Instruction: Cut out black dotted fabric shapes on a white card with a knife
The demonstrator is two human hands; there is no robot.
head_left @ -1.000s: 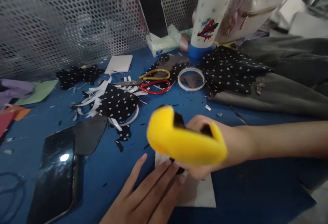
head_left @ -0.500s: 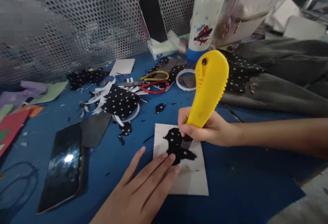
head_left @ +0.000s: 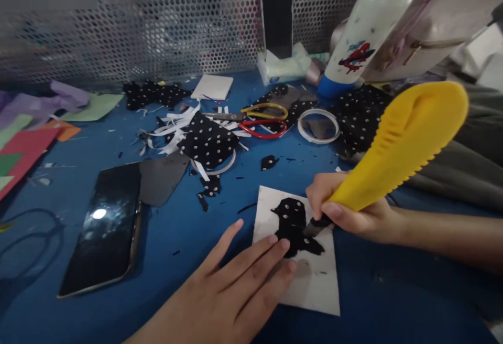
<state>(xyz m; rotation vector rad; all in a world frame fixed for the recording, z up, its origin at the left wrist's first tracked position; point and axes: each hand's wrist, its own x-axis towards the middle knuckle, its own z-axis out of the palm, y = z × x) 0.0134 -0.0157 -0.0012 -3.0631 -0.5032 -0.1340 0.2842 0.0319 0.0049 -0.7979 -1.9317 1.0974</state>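
Messy blue tabletop here, with a jagged black white-dotted fabric cutout on rectangular white card, left hand spread over both, right hand gripping a chunky yellow plastic cutter.

The knife at right of the frame is bright yellow, with a black collar and a grey blade. In the lower centre, the cut-out cloth is black with whitish dots, against a white card. The bench is deep blue. Above centre, the scissors have one yellow handle and one red. The bottle, upper right, is white and blue. The papers at far left are purple, pale green, orange and red; the mesh across the top is silvery grey, patterned with round holes.
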